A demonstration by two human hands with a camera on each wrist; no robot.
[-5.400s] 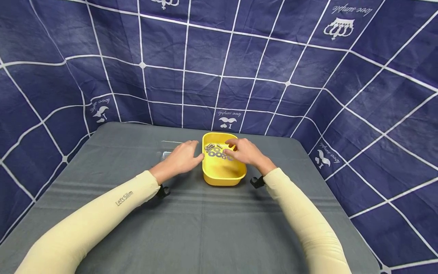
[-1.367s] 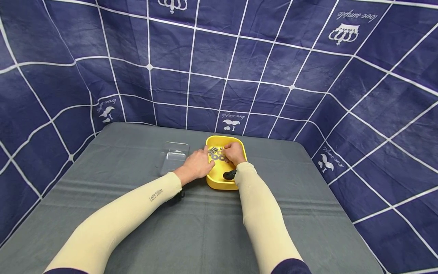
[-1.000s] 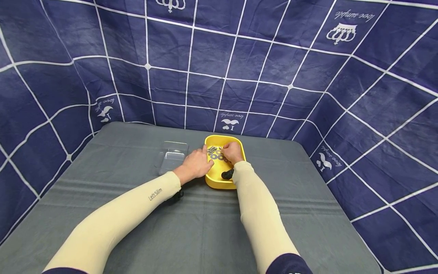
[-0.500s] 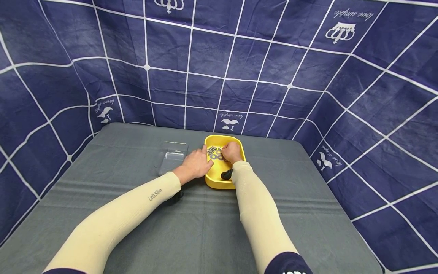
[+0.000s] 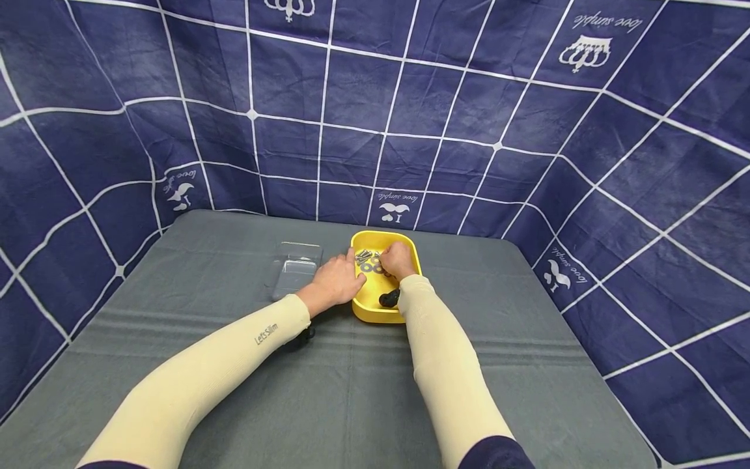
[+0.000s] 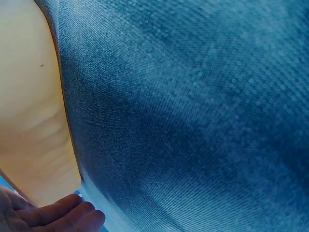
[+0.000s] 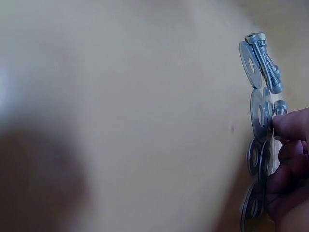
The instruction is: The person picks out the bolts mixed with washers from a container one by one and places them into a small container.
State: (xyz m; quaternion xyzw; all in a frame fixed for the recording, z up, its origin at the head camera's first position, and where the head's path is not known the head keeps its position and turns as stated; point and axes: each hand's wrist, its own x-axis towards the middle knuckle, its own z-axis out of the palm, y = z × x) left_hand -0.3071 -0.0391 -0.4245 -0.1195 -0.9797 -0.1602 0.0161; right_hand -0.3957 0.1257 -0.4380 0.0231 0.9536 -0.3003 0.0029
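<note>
My left hand grips the left wall of a yellow plastic bin, its thumb over the rim; in the left wrist view its fingers lie against the bin's outside. Reaching into the bin, my right hand has its fingers curled down among loose hardware. The right wrist view shows fingers pinching a small silver bolt, partly hidden by them. Several flat washers lie beside the fingertips, and more bolts lie bunched beyond.
A clear plastic box stands left of the bin, partly behind the left hand. Grey cloth covers the table. A blue grid-patterned curtain hangs around the back and sides. A black wrist camera dips inside the bin.
Since the oldest frame, my left hand has come onto the bin's left wall and my right hand has lowered into the hardware. Over the last second both hands stay almost still.
</note>
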